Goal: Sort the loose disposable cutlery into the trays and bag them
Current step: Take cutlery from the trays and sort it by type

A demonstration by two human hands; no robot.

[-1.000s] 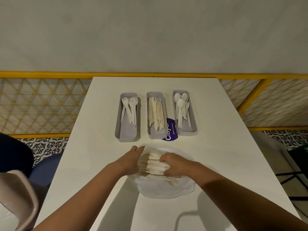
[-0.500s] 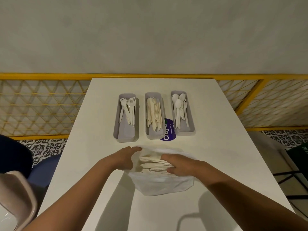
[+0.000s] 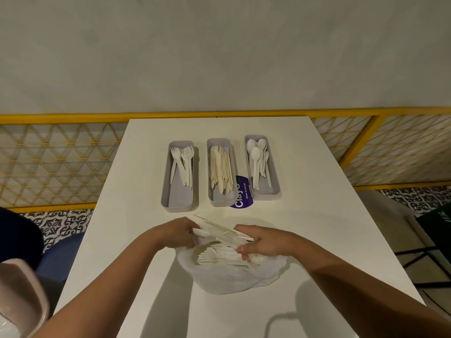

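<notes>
A white plastic bag (image 3: 229,276) lies on the white table (image 3: 317,228) close in front of me, with a heap of pale disposable cutlery (image 3: 219,254) in its mouth. My left hand (image 3: 175,234) grips the left end of a bundle of cutlery (image 3: 217,231) lifted just above the bag. My right hand (image 3: 261,242) holds the bundle's right end, fingers curled round it. Behind stand three grey trays: forks (image 3: 180,176) on the left, knives (image 3: 220,172) in the middle, spoons (image 3: 261,167) on the right.
A purple round sticker (image 3: 242,193) sits on the table between the knife and spoon trays. A yellow lattice railing (image 3: 61,154) runs behind and beside the table. A dark chair (image 3: 19,240) is at the left, a pale container (image 3: 19,296) at the lower left.
Both hands have raised a bundle of cutlery out of the bag's mouth, tilting it up at the left. More cutlery now shows inside the bag beneath it.
</notes>
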